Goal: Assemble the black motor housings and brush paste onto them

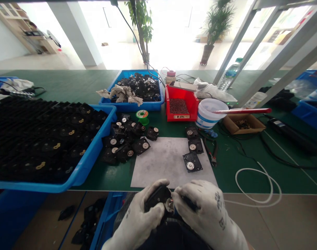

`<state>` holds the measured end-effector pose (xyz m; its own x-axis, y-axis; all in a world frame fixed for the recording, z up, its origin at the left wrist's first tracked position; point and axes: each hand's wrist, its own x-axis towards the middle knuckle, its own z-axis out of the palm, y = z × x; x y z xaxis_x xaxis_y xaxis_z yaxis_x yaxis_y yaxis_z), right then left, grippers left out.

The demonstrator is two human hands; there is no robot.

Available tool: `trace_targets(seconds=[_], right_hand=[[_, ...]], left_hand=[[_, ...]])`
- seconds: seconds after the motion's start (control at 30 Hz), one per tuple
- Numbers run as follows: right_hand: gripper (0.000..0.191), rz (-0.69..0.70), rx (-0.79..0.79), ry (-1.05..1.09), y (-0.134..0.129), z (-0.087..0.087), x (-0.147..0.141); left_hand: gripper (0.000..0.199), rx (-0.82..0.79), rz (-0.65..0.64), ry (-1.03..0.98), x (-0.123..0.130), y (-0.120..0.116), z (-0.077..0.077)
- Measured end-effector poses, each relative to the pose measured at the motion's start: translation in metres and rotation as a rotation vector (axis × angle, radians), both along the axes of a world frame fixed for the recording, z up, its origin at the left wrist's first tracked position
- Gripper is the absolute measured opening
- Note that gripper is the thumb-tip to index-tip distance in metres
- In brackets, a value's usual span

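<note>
Both hands wear white gloves and meet just in front of the table's near edge. My left hand (148,210) is closed around a black plastic housing (157,197), thumb at its lower side. A small shiny metal part (169,205) shows at the housing's right side, between the two hands. My right hand (200,201) is closed, its fingertips against or just beside that metal part. Something dark (190,203) shows under its curled fingers; what it is I cannot make out. Ahead on a white sheet (163,161) lie black units with silver discs, the nearest unit (192,162) at right.
A blue tray (93,147) of black parts stands left, with more disc units (122,142) beside it. Behind are another blue tray (114,78), solder spool (142,118), red bin (171,116) and white bucket (206,116). Pliers (213,156) and white tubing (252,170) lie right.
</note>
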<state>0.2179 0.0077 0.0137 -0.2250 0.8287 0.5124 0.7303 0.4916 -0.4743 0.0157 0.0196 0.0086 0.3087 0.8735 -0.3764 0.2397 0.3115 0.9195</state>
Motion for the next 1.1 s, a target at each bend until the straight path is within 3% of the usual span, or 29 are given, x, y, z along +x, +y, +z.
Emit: trace_targets(seconds=[0.43,0.67,0.87,1.1], right_hand=[[0.037,-0.014,-0.063,0.008,-0.003,-0.009,-0.004],[0.034,-0.016,-0.088,0.000,-0.006,-0.011,-0.002],[0.030,-0.013,-0.109,0.017,-0.007,-0.013,-0.001],[0.029,-0.029,-0.067,0.050,-0.009,-0.016,0.000]], left_hand=[[0.049,0.065,0.091,-0.054,-0.003,-0.009,-0.010],[0.051,0.065,0.081,-0.035,-0.009,-0.011,-0.024],[0.056,0.078,0.046,0.008,-0.017,-0.012,-0.041],[0.056,0.081,-0.100,0.073,-0.030,-0.005,-0.056]])
